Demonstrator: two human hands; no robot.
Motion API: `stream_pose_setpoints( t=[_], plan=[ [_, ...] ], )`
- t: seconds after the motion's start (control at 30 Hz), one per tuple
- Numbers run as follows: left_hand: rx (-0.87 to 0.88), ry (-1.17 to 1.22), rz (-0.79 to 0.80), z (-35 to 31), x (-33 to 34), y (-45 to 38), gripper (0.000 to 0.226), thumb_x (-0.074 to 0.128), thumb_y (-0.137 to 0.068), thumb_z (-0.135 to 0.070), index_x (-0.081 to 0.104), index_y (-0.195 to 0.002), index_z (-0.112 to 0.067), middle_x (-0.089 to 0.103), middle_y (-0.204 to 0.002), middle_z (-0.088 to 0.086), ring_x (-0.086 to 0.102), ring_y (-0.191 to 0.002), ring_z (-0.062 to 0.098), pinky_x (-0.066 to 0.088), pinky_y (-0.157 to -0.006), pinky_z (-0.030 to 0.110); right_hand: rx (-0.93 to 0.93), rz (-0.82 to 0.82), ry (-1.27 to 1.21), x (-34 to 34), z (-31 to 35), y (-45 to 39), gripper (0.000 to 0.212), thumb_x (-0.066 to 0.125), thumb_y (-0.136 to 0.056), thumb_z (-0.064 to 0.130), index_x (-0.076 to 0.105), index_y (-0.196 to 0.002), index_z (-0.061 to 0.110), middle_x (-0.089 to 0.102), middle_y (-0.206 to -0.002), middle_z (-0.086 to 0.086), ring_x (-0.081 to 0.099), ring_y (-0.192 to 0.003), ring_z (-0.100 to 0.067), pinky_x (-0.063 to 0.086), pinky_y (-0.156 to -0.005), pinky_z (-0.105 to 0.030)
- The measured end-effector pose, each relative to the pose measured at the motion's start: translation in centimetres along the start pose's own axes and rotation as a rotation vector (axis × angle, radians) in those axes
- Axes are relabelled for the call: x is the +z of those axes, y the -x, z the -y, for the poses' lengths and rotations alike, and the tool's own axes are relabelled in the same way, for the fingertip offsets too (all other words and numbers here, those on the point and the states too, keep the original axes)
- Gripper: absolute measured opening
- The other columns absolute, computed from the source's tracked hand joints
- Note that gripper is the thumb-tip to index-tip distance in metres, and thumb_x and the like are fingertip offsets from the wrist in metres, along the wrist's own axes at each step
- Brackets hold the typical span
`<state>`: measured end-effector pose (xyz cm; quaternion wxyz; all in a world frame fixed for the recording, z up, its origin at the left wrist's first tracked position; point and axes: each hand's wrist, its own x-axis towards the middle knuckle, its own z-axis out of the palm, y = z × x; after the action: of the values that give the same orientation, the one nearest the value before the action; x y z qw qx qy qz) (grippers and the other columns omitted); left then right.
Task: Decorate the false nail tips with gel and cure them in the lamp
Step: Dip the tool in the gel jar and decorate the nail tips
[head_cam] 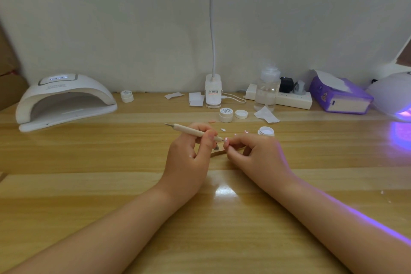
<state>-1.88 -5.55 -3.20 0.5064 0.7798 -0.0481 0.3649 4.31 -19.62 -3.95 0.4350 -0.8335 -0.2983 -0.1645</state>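
Note:
My left hand (pixel 189 151) grips a beige dotting pen (pixel 189 129) like a pencil, its tip at a small pink nail tip (pixel 226 141) with white dots. My right hand (pixel 255 153) pinches that nail tip, which sits on a thin stick above the table. An open gel pot (pixel 266 131) stands just behind my right hand. Loose nail tips (pixel 223 129) lie near it. A white curing lamp (pixel 64 100) sits at the far left; a second lamp (pixel 393 95) glows purple at the far right.
A closed gel jar (pixel 226 114) and a loose lid (pixel 241 114) stand behind my hands. Further back are a desk lamp base (pixel 213 91), a clear pump bottle (pixel 266 89), a power strip (pixel 293 98), a purple tissue box (pixel 340 95) and white wipes (pixel 195 98).

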Motion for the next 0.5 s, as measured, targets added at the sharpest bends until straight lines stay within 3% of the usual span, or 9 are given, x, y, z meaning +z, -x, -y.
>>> stream_pose_setpoints(
  t=[0.13,0.5],
  plan=[
    [0.004,0.002,0.004,-0.02,-0.01,0.01,0.015,0.048,-0.089,-0.026,0.06,-0.082,-0.022,0.064,-0.071,-0.02,0.061,-0.069,0.0,0.041,-0.061,0.007,-0.003,-0.001,-0.003,-0.01,0.06,0.0,0.01,0.071,-0.079,0.017,0.076,-0.083,0.025,0.065,-0.069,0.02,0.053,-0.054,0.006,0.035,-0.065,-0.012],
    [-0.006,-0.018,0.002,-0.17,0.04,-0.01,0.017,0.047,-0.089,-0.027,0.06,-0.083,-0.018,0.065,-0.076,-0.013,0.06,-0.066,0.008,0.044,-0.059,0.014,-0.007,0.002,0.002,-0.06,0.11,-0.04,0.01,0.071,-0.079,0.017,0.076,-0.084,0.024,0.064,-0.069,0.02,0.053,-0.054,0.007,0.038,-0.058,-0.013]
  ],
)
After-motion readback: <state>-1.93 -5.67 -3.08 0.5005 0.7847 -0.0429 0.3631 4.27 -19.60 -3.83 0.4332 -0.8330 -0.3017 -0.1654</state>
